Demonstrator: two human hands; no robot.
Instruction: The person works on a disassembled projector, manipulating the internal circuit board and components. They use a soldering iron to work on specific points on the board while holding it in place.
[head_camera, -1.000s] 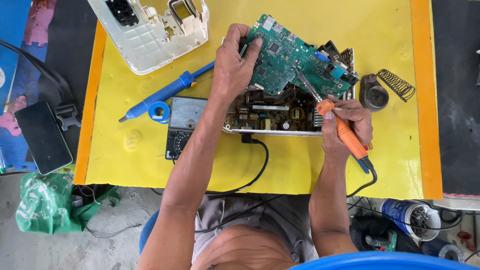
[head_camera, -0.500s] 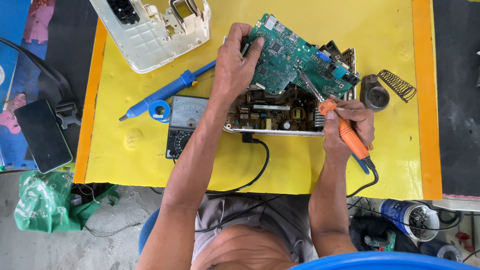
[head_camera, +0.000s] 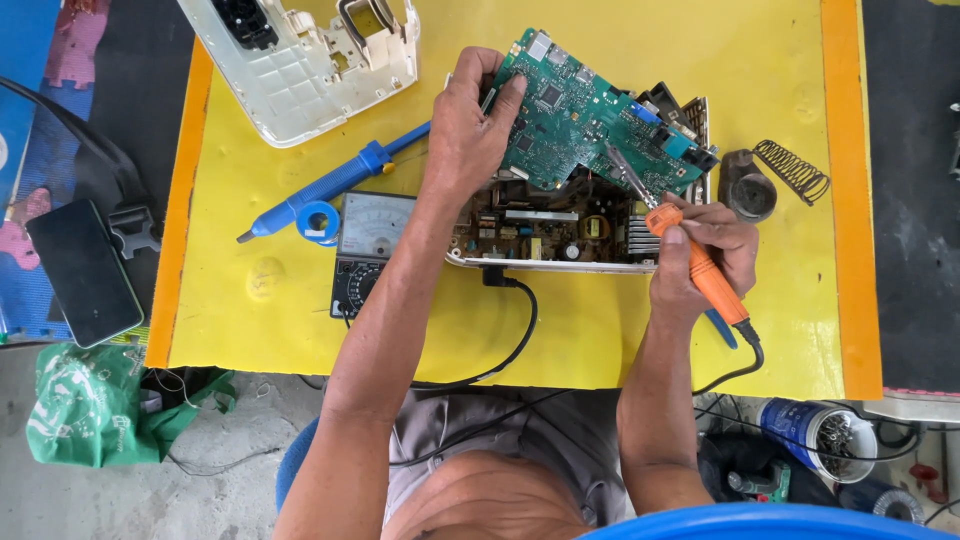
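Right hand (head_camera: 700, 262), soldering iron (head_camera: 690, 255) tip up-left.

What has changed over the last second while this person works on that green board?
Very little. The right hand holds the orange soldering iron as before, its tip seemingly a touch further up on the green circuit board. The left hand keeps the board tilted up by its edge. The blue desoldering pump, the meter and the white casing lie unmoved.
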